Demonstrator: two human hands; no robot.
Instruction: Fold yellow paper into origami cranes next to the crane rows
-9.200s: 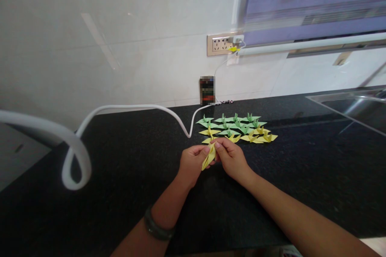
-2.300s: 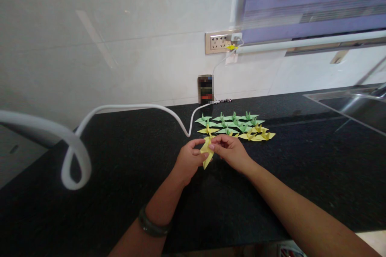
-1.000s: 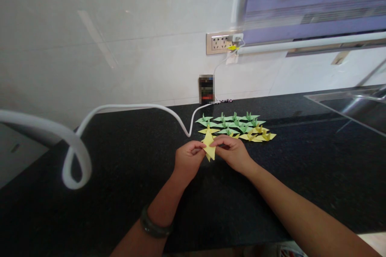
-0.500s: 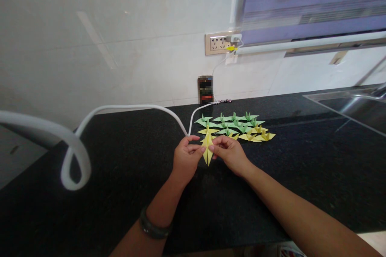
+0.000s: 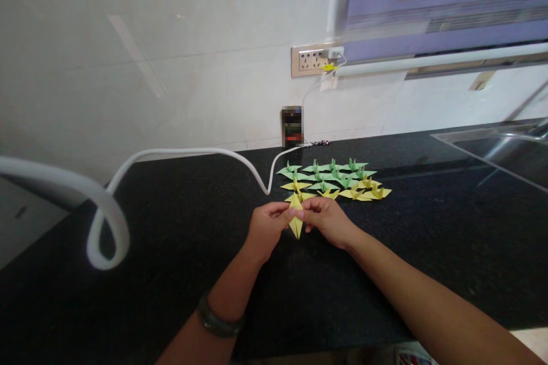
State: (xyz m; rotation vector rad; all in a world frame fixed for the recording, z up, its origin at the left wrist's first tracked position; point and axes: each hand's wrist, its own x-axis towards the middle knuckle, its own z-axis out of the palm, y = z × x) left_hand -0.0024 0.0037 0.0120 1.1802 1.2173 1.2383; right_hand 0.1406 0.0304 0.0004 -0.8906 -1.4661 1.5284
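Observation:
A folded piece of yellow origami paper [image 5: 296, 227], narrow and diamond-shaped with a crease down its middle, is held upright between both hands. My left hand [image 5: 268, 228] pinches it from the left, thumb on the near face. From the right, my right hand [image 5: 329, 219] grips it too, and the two thumbs nearly meet on it. Some fingers are hidden behind the paper. Just beyond stand several yellow paper cranes [image 5: 355, 193], and farther back are rows of green paper cranes [image 5: 334, 166].
A white cable-like arm [image 5: 201, 151] loops from the left across the black countertop [image 5: 171, 274]. Against the tiled wall stands a blurred-out phone-like object [image 5: 293, 126]. Above it is a wall socket [image 5: 308, 61] with a plugged-in charger [image 5: 335, 53]. A sink [image 5: 492, 154] lies at the right.
Both hands have lowered slightly toward me with the yellow paper. Its pointed top has tipped down, and the left fingers have drawn in closer behind it. The cranes have stayed put.

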